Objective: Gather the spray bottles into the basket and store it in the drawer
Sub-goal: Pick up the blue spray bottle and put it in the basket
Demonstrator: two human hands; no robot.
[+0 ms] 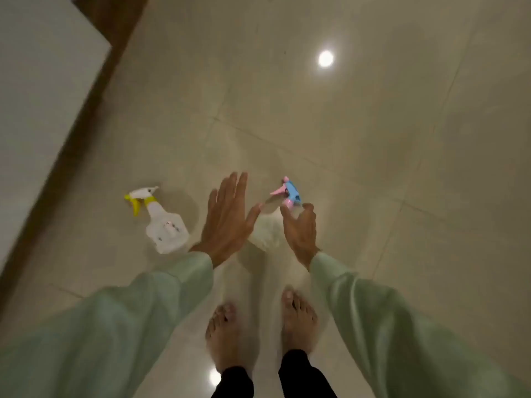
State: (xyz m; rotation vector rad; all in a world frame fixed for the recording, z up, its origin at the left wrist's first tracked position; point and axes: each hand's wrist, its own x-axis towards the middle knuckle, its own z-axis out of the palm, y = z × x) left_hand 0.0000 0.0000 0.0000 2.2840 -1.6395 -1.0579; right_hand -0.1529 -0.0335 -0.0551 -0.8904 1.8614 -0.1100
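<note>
Two spray bottles lie on the glossy tiled floor. A clear bottle with a white and yellow trigger head (165, 225) rests to the left of my hands. A second clear bottle with a blue and pink trigger head (268, 229) lies between my hands. My left hand (227, 222) hovers over the floor with fingers spread, holding nothing. My right hand (300, 229) is above the second bottle's right side, fingers curled and apart near its neck; I cannot tell whether it touches. No basket or drawer is in view.
My bare feet (258, 331) stand just behind the bottles. A white wall or cabinet face with a brown skirting strip (83, 133) runs along the left. Ceiling lights reflect off the floor tiles (325, 58).
</note>
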